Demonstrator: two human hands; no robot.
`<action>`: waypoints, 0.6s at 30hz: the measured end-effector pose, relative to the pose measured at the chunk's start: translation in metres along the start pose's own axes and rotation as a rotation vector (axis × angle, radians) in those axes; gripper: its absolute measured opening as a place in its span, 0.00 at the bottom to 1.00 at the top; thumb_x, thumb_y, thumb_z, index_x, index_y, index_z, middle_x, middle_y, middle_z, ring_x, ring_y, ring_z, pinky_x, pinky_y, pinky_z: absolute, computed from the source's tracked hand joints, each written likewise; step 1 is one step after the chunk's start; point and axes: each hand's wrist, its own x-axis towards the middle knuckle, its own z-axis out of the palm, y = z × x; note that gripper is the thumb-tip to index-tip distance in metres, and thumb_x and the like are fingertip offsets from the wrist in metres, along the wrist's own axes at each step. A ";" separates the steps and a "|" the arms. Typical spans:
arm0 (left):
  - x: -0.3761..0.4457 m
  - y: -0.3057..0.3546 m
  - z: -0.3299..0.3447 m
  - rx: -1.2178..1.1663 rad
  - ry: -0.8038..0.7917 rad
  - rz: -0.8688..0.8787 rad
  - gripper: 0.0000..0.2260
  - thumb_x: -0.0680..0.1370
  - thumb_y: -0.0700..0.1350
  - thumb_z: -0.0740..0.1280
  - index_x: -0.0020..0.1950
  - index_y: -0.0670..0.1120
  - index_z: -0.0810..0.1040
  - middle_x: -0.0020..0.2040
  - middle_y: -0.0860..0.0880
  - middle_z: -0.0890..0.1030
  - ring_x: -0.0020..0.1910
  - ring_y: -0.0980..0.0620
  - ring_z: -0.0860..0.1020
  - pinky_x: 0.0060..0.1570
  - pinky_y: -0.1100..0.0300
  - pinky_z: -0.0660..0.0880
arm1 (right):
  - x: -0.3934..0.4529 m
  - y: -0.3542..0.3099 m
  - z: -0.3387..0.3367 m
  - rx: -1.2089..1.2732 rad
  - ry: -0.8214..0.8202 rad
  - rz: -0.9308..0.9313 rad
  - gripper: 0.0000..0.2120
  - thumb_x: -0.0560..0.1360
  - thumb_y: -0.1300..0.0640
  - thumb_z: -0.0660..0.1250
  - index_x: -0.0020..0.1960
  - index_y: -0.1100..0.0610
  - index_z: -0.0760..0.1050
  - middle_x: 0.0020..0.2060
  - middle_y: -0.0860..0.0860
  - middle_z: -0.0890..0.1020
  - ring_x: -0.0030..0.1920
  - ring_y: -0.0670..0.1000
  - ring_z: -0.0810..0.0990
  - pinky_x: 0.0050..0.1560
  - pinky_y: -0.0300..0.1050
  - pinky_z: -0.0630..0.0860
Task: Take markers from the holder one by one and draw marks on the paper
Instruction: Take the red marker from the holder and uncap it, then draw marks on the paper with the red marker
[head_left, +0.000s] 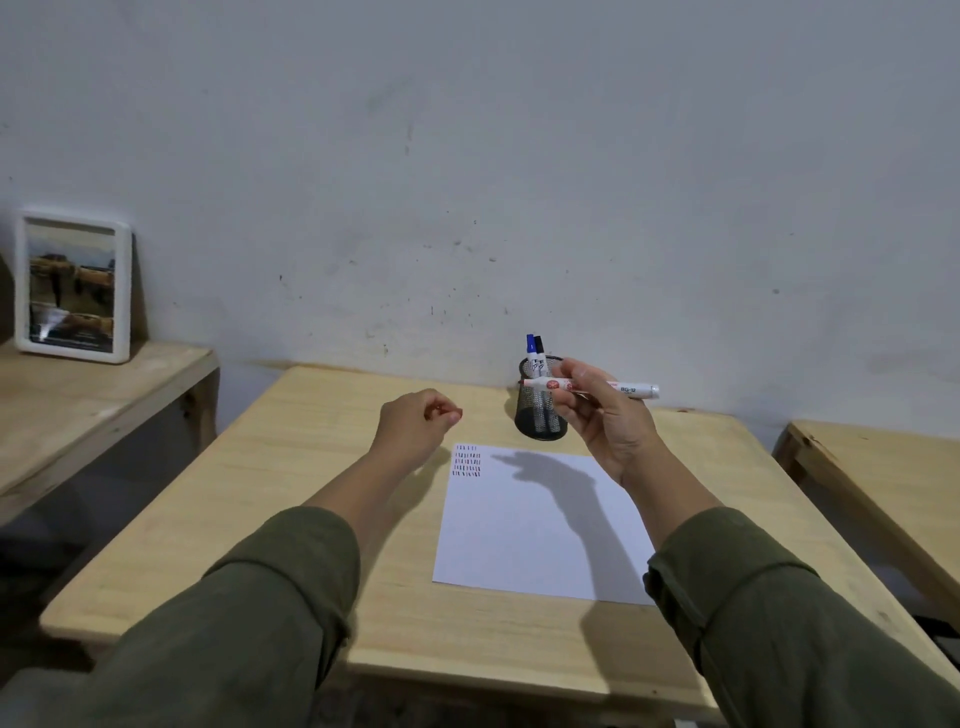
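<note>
My right hand (605, 415) holds a white marker with red print (540, 384) level in the air, just in front of the black mesh holder (535, 415). The marker's left end shows a red tip and no cap. My left hand (415, 423) hovers left of the holder with its fingers curled around a small red piece, apparently the marker's cap (451, 414). A blue-capped marker (531, 347) and a black-capped marker (540, 349) stand in the holder. The white paper (524, 540) lies on the wooden table (291, 483), with rows of short strokes in its top left corner.
A white-framed picture (71, 290) leans against the wall on a wooden bench at the left. Another wooden bench (883, 467) stands at the right. The wall rises right behind the holder.
</note>
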 end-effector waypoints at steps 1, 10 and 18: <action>-0.004 -0.007 0.003 0.025 0.001 -0.011 0.05 0.74 0.43 0.68 0.47 0.46 0.82 0.35 0.54 0.75 0.38 0.54 0.73 0.32 0.76 0.66 | -0.002 0.005 0.000 -0.003 0.002 0.014 0.06 0.77 0.64 0.63 0.47 0.62 0.79 0.35 0.51 0.83 0.30 0.45 0.81 0.36 0.34 0.80; -0.018 -0.050 0.022 0.236 -0.034 -0.086 0.09 0.74 0.46 0.67 0.51 0.46 0.83 0.49 0.44 0.84 0.51 0.45 0.79 0.51 0.57 0.75 | -0.010 0.051 -0.002 -0.049 0.040 0.131 0.05 0.76 0.66 0.64 0.41 0.61 0.73 0.29 0.54 0.84 0.28 0.45 0.82 0.32 0.35 0.80; -0.015 -0.050 0.019 0.209 0.008 -0.141 0.08 0.73 0.46 0.67 0.46 0.41 0.79 0.43 0.45 0.82 0.43 0.50 0.74 0.45 0.60 0.70 | -0.007 0.064 0.002 -0.037 0.039 0.160 0.04 0.75 0.65 0.65 0.42 0.62 0.74 0.30 0.54 0.84 0.29 0.46 0.82 0.32 0.36 0.80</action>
